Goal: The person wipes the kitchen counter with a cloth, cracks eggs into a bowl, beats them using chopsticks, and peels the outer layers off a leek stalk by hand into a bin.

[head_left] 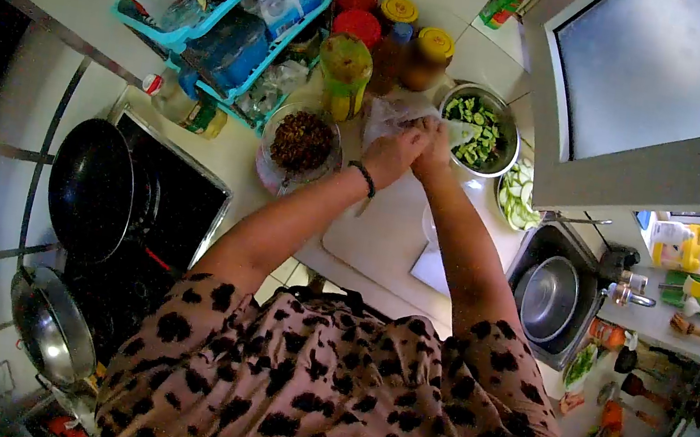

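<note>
My left hand (392,156), with a dark bracelet at the wrist, is closed on a translucent plastic bag (387,117). Right beside it, my right hand (434,151) has its fingers closed at the same bag, and the two hands touch. Part of the bag spreads out left of my fingers; its contents, if any, cannot be made out. Just to the right stands a metal bowl (512,152) of chopped green vegetable pieces (475,129). Below the hands lies a pale cutting board (374,240). A bowl of dark brown bits (302,143) sits to the left.
Lidded jars (429,58) and a green-yellow container (344,77) stand behind the hands. Sliced pale vegetables (518,194) fill another bowl near the sink (579,293). A wok (92,189) rests on the stove at left. A cabinet door (648,163) hangs at upper right.
</note>
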Motion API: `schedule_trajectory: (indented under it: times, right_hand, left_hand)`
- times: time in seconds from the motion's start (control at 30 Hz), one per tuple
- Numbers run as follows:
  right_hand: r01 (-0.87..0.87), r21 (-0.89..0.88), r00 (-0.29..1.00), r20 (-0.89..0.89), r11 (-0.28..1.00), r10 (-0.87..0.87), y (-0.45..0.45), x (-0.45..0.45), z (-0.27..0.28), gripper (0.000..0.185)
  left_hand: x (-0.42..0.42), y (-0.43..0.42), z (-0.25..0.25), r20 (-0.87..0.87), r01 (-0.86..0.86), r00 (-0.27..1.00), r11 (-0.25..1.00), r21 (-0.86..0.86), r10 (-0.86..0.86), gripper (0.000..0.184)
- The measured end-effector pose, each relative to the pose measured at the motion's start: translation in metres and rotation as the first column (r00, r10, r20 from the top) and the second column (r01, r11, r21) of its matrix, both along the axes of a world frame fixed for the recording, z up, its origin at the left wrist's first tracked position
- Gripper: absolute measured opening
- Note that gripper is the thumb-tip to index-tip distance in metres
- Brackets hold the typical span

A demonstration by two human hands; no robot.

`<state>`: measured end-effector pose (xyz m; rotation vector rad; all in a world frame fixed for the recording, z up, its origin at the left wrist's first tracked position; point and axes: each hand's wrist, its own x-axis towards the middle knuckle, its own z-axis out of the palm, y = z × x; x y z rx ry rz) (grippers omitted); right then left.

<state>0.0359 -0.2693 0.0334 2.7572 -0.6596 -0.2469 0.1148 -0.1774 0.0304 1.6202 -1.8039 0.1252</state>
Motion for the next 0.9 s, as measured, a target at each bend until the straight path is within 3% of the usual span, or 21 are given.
schedule_trajectory:
  times: [0.03, 0.07, 0.1, 0.13, 0.23, 0.3, 0.33, 0.37, 0.4, 0.43, 0.53, 0.6, 0.63, 0.7, 0.73, 0.77, 0.8, 0.83, 0.9]
  right_hand:
    - [0.003, -0.001, 1.0, 0.002, 1.0, -0.003, -0.003, 0.0, 0.003, 0.035]
    - [0.015, 0.133, 1.0, 0.016, 0.991, -0.018, -0.007, -0.001, 0.005, 0.035]
    - [0.024, 0.264, 0.999, 0.028, 0.964, -0.033, -0.009, -0.003, 0.007, 0.034]
    - [0.027, 0.265, 0.999, 0.026, 0.964, -0.035, -0.009, -0.002, 0.007, 0.034]
    - [0.007, 0.232, 1.0, -0.023, 0.973, -0.002, -0.01, 0.004, -0.014, 0.033]
    - [0.081, 0.234, 0.982, 0.148, 0.969, -0.118, -0.018, 0.01, -0.05, 0.032]
    - [0.086, 0.227, 0.98, 0.154, 0.97, -0.123, -0.014, 0.011, -0.038, 0.032]
    - [0.041, 0.101, 0.996, 0.074, 0.994, -0.049, -0.005, 0.007, -0.026, 0.035]
    - [-0.011, -0.025, 1.0, -0.015, 1.0, 0.01, -0.002, 0.01, -0.014, 0.039]
    - [0.069, 0.051, 0.982, -0.181, 0.996, -0.059, -0.007, 0.016, -0.016, 0.042]
    - [-0.008, 0.012, 0.983, -0.184, 1.0, 0.01, -0.008, 0.007, -0.015, 0.042]
    - [-0.021, 0.072, 0.988, -0.154, 0.997, 0.032, -0.004, -0.003, -0.014, 0.038]
    - [-0.049, 0.135, 0.991, -0.121, 0.99, 0.066, -0.002, -0.009, -0.014, 0.035]
    - [-0.067, 0.197, 0.993, -0.081, 0.978, 0.085, -0.002, -0.017, -0.008, 0.032]
    - [-0.149, 0.19, 0.989, 0.029, 0.97, 0.146, -0.003, -0.019, 0.002, 0.029]
    - [-0.23, 0.175, 0.969, 0.135, 0.957, 0.208, -0.001, -0.023, 0.012, 0.027]
    - [-0.312, 0.146, 0.932, 0.238, 0.939, 0.273, -0.001, -0.027, 0.016, 0.025]
    - [-0.305, 0.143, 0.933, 0.241, 0.942, 0.266, -0.002, -0.028, 0.017, 0.025]
    - [-0.268, 0.293, 0.963, 0.076, 0.918, 0.257, -0.001, -0.026, 0.019, 0.027]
  left_hand:
    - [0.004, -0.004, -0.003, 0.005, -0.119, 0.993, 0.963, 0.24, 0.121, 0.02]
    - [0.008, -0.006, -0.007, 0.039, -0.226, 0.971, 0.856, 0.465, 0.236, 0.02]
    - [0.01, -0.006, -0.002, 0.038, -0.224, 0.972, 0.857, 0.465, 0.233, 0.02]
    - [0.013, -0.005, 0.004, 0.131, -0.258, 0.966, 0.812, 0.524, 0.223, 0.02]
    - [0.017, -0.016, 0.004, 0.288, -0.33, 0.939, 0.732, 0.596, 0.188, 0.022]
    - [0.017, -0.027, 0.004, 0.354, -0.366, 0.919, 0.709, 0.603, 0.174, 0.023]
    - [0.018, -0.034, 0.008, 0.359, -0.364, 0.922, 0.652, 0.665, 0.148, 0.024]
    - [0.019, -0.041, 0.012, 0.362, -0.361, 0.924, 0.593, 0.72, 0.123, 0.025]
    - [0.022, -0.049, 0.008, 0.367, -0.36, 0.923, 0.607, 0.709, 0.118, 0.025]
    - [0.026, -0.054, 0.0, 0.379, -0.373, 0.917, 0.604, 0.704, 0.125, 0.026]
    - [0.02, -0.061, -0.028, 0.382, -0.443, 0.893, 0.61, 0.657, 0.237, 0.028]
    - [0.023, -0.059, -0.055, 0.186, -0.435, 0.899, 0.763, 0.478, 0.396, 0.027]
    - [0.025, -0.054, -0.047, 0.217, -0.345, 0.938, 0.789, 0.509, 0.27, 0.023]
    - [0.022, -0.046, -0.045, 0.253, -0.344, 0.935, 0.815, 0.467, 0.25, 0.022]
    - [0.023, -0.045, -0.048, 0.291, -0.353, 0.925, 0.835, 0.422, 0.244, 0.022]
    - [0.027, -0.048, -0.051, 0.278, -0.313, 0.942, 0.787, 0.531, 0.187, 0.025]
    - [0.028, -0.046, -0.051, 0.281, -0.309, 0.942, 0.793, 0.526, 0.181, 0.025]
    - [0.029, -0.044, -0.05, 0.31, -0.313, 0.936, 0.798, 0.515, 0.167, 0.028]
    - [0.028, -0.041, -0.05, 0.344, -0.318, 0.927, 0.801, 0.508, 0.15, 0.031]
